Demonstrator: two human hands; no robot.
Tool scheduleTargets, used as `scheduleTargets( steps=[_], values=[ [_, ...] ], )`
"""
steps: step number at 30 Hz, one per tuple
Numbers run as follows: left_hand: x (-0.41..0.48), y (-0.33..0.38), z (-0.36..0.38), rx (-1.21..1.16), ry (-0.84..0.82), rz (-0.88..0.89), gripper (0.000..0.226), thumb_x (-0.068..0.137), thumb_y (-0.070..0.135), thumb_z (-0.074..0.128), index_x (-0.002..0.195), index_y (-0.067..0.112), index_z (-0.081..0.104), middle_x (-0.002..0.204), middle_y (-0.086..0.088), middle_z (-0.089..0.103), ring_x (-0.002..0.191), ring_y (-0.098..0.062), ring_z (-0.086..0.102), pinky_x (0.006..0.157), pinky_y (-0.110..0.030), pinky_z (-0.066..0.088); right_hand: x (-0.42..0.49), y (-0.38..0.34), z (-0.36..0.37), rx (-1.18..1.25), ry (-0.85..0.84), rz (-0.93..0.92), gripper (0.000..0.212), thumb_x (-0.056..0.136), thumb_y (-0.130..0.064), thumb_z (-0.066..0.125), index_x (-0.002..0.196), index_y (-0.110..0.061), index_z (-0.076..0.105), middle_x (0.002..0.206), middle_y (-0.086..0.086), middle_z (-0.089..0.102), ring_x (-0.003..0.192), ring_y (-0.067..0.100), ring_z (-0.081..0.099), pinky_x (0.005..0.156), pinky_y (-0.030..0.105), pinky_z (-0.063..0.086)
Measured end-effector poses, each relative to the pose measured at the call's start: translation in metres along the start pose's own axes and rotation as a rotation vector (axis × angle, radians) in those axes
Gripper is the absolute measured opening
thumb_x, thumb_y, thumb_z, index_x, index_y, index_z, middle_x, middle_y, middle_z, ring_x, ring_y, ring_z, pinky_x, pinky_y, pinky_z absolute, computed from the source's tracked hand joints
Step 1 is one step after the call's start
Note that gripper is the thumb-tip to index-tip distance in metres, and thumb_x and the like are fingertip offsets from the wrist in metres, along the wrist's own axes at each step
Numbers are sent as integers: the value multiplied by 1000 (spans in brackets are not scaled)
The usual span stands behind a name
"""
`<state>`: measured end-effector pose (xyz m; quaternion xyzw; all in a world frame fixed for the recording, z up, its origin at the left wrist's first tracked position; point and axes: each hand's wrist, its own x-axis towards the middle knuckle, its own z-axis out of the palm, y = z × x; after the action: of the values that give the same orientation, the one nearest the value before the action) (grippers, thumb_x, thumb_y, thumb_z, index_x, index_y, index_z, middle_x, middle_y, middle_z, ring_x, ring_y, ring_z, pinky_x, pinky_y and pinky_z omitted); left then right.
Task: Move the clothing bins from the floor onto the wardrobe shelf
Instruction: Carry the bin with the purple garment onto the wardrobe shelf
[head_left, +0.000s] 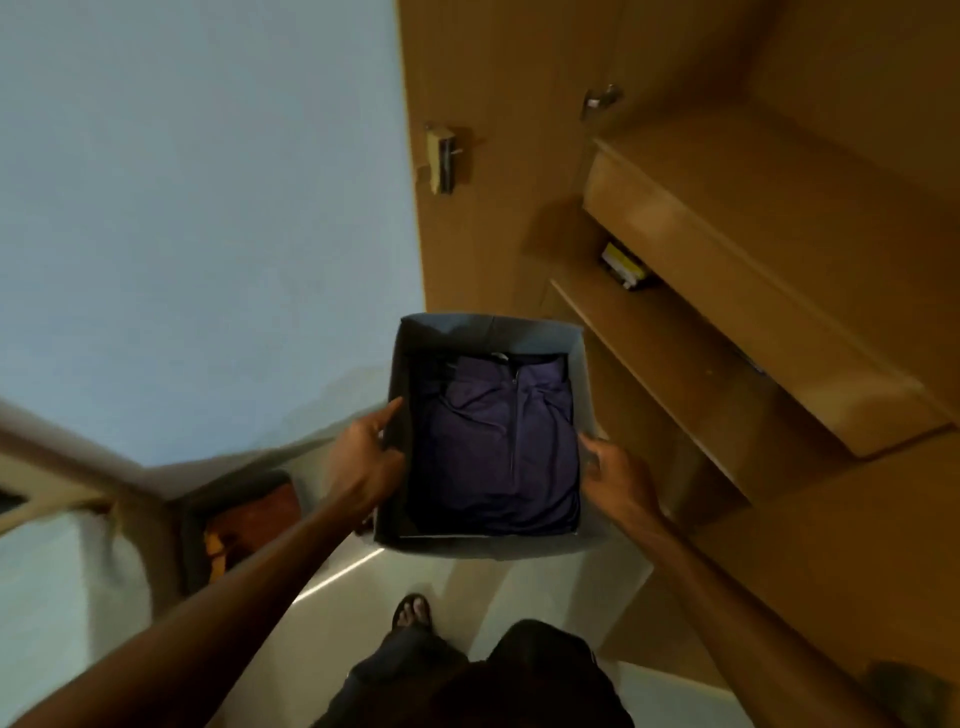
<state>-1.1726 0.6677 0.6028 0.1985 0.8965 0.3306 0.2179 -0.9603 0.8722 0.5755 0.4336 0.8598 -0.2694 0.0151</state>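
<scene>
Hands hold a dark bin (488, 330) up off the floor (467, 577), near the open wardrobe (519, 156) on the right. The left hand (366, 460) pinches the bin's left wall, with one finger straight along the outside. The right hand (613, 470) grips the right wall. Folded purple clothes (498, 447) lie inside the bin. A wardrobe shelf (675, 353) sits just right of it. A second bin (244, 519) with orange and brown clothes stands on the floor to the left. A foot in a sandal (413, 610) shows nearer, below the bin
</scene>
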Motion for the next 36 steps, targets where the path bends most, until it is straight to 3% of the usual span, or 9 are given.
scheduleTargets(
  steps=[4, 7, 11, 14, 16, 21, 24, 27, 36],
  values=[
    [61, 48, -3, 19, -39, 129, 71, 75, 1, 54, 137, 34, 53, 120, -9, 70, 107, -31, 67, 92, -41, 55, 35, -12, -35, 30, 104, 84, 57, 89, -2, 47, 141, -27, 47, 57, -4, 47, 49, 12, 40, 46, 27, 33],
    [110, 94, 3, 17, -73, 230, 64, 80, 7, 53, 138, 35, 52, 120, -8, 70, 106, -32, 67, 92, -43, 55, 65, -11, -74, 69, 212, 166, 55, 92, -6, 45, 143, -26, 45, 81, 11, 67, 55, 16, 49, 47, 28, 40],
    [159, 158, 21, 9, -119, 368, 62, 83, 11, 52, 139, 37, 49, 127, -5, 67, 108, -32, 66, 91, -46, 56, 98, 5, -125, 114, 385, 209, 52, 91, -6, 45, 139, -24, 49, 52, -4, 48, 42, 13, 38, 45, 22, 28],
    [186, 215, 41, -4, -135, 462, 62, 82, 11, 53, 139, 35, 49, 127, -3, 67, 104, -29, 68, 87, -44, 57, 123, 25, -165, 81, 465, 248, 50, 91, -8, 46, 138, -24, 52, 88, 14, 73, 64, 31, 62, 54, 26, 35],
    [201, 251, 57, -9, -138, 520, 60, 83, 11, 52, 139, 34, 50, 127, -4, 67, 101, -29, 69, 83, -44, 58, 137, 39, -189, 80, 511, 270, 49, 91, -8, 46, 138, -24, 52, 106, 15, 72, 81, 34, 66, 60, 24, 35],
    [235, 330, 105, -33, -179, 581, 59, 81, 14, 50, 137, 35, 52, 130, -4, 65, 108, -31, 66, 87, -49, 57, 172, 83, -238, 150, 614, 297, 49, 90, -6, 45, 137, -21, 53, 91, 18, 73, 49, 4, 37, 44, 18, 25],
    [266, 369, 152, -72, -221, 640, 54, 82, 27, 49, 135, 39, 50, 128, 0, 66, 110, -27, 66, 89, -49, 56, 181, 114, -264, 156, 651, 318, 48, 92, -5, 45, 136, -19, 54, 97, 20, 72, 49, 4, 42, 45, 17, 25],
    [258, 418, 178, -19, -251, 715, 51, 87, 21, 49, 136, 37, 52, 125, -3, 68, 107, -29, 67, 90, -45, 56, 187, 147, -285, 156, 708, 386, 46, 92, -7, 46, 134, -21, 57, 107, 16, 72, 76, 28, 67, 61, 19, 37],
    [279, 545, 279, 30, -319, 936, 45, 90, 13, 52, 133, 28, 59, 129, -5, 65, 113, -32, 64, 87, -36, 52, 225, 240, -338, 164, 810, 619, 43, 89, -8, 51, 128, -24, 62, 130, 5, 64, 112, 31, 63, 87, 32, 51]
  ],
)
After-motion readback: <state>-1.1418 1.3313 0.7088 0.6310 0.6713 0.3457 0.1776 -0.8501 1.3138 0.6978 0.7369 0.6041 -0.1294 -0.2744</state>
